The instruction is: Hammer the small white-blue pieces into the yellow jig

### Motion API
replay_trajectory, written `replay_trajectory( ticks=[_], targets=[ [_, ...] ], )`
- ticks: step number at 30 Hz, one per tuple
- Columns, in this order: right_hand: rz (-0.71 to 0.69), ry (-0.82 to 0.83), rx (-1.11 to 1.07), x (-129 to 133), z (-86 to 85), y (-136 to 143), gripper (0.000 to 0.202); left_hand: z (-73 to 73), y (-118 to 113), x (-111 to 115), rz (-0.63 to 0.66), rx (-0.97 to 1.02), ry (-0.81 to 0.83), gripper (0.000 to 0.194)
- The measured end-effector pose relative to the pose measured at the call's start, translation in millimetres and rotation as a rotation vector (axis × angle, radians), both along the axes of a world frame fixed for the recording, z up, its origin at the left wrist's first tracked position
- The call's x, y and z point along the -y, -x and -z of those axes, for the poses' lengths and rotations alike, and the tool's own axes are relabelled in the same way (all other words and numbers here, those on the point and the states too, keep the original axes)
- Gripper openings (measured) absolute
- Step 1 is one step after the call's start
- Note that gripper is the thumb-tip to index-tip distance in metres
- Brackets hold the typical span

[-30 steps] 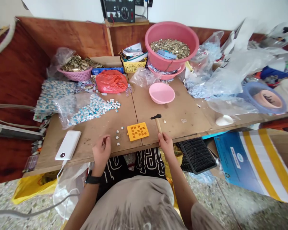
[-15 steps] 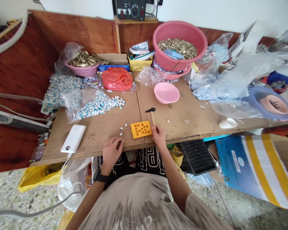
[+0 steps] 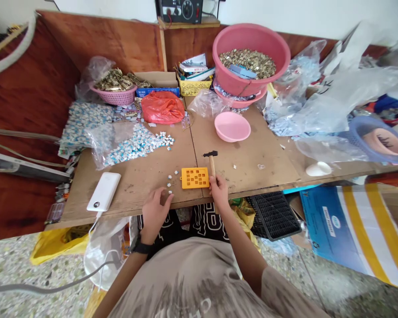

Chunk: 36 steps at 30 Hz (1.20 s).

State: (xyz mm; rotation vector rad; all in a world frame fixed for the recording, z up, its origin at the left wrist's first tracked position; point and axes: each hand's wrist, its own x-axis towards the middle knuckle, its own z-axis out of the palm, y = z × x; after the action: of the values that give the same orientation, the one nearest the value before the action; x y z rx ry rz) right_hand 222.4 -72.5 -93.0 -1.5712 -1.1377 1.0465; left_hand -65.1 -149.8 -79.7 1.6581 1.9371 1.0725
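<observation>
My right hand (image 3: 220, 191) is wrapped round the wooden handle of a small hammer (image 3: 212, 166), its black head pointing away from me. Just left of the hammer lies a yellow tray (image 3: 185, 180) with rows of small square recesses, flat near the table's front edge. My left hand (image 3: 155, 211) rests at that edge, thumb and fingers apart, with nothing visible between them. By its fingertips is a small white piece (image 3: 170, 192); a few similar pieces lie between it and the tray. Farther off spreads a pile of white and blue pieces (image 3: 132, 148).
A pink bowl (image 3: 232, 126) stands beyond the hammer, with a large pink tub (image 3: 252, 81) of metal bits behind it. A red bag (image 3: 162, 108) and a purple basket (image 3: 117, 96) sit at the back left. A white power bank (image 3: 104, 191) lies left; plastic bags (image 3: 338, 104) crowd the right.
My left hand's thumb and fingers have spread apart beside a small white piece. My right hand still holds the hammer. The whole view has shifted slightly.
</observation>
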Motion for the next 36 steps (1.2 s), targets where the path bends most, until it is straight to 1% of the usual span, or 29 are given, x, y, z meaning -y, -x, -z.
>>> replay_trajectory(
  ticks=[3, 5, 8, 14, 16, 18, 21, 24, 26, 27, 29, 33, 36],
  targets=[
    [0.049, 0.024, -0.144, 1, -1.9, 0, 0.057, 2.8, -5, -6, 0.042, -0.036, -0.007, 0.023],
    [0.056, 0.017, -0.18, 2, -2.5, 0, 0.058, 5.3, -6, -11, 0.063, -0.067, 0.001, 0.021],
    [0.052, 0.002, -0.163, 3, -2.1, 0, 0.06, 7.4, -3, -13, 0.068, -0.075, 0.021, 0.021],
    [0.033, -0.006, -0.137, 3, -0.1, 0, 0.059, 8.7, 10, -1, 0.068, -0.029, 0.006, 0.018],
    [0.03, -0.011, -0.118, 3, 0.4, 0, 0.059, 7.6, 11, -3, 0.075, -0.008, -0.005, 0.017],
    [0.026, -0.017, -0.088, 3, 0.9, 0, 0.059, 3.9, 7, -14, 0.101, 0.027, -0.03, 0.02],
    [0.025, -0.013, -0.064, 2, 1.3, 1, 0.061, -5.3, -11, -49, 0.186, 0.004, -0.097, 0.026],
    [0.034, -0.007, -0.103, 3, 0.3, 2, 0.064, -12.9, -33, -90, 0.206, -0.188, -0.137, 0.028],
    [0.041, -0.013, -0.14, 5, -1.0, 0, 0.067, -15.2, -44, -110, 0.227, -0.3, -0.121, 0.028],
    [0.041, -0.017, -0.157, 6, -1.7, -1, 0.067, -15.8, -47, -117, 0.252, -0.34, -0.107, 0.028],
    [0.037, -0.026, -0.18, 8, -3.3, -4, 0.068, -17.0, -49, -123, 0.323, -0.404, -0.094, 0.028],
    [0.03, -0.037, -0.205, 15, -7.4, -7, 0.066, -25.0, -41, -123, 0.464, -0.492, -0.142, 0.028],
    [0.014, -0.033, -0.192, 20, -9.8, -7, 0.063, -33.0, -33, -125, 0.524, -0.541, -0.157, 0.029]
  ],
)
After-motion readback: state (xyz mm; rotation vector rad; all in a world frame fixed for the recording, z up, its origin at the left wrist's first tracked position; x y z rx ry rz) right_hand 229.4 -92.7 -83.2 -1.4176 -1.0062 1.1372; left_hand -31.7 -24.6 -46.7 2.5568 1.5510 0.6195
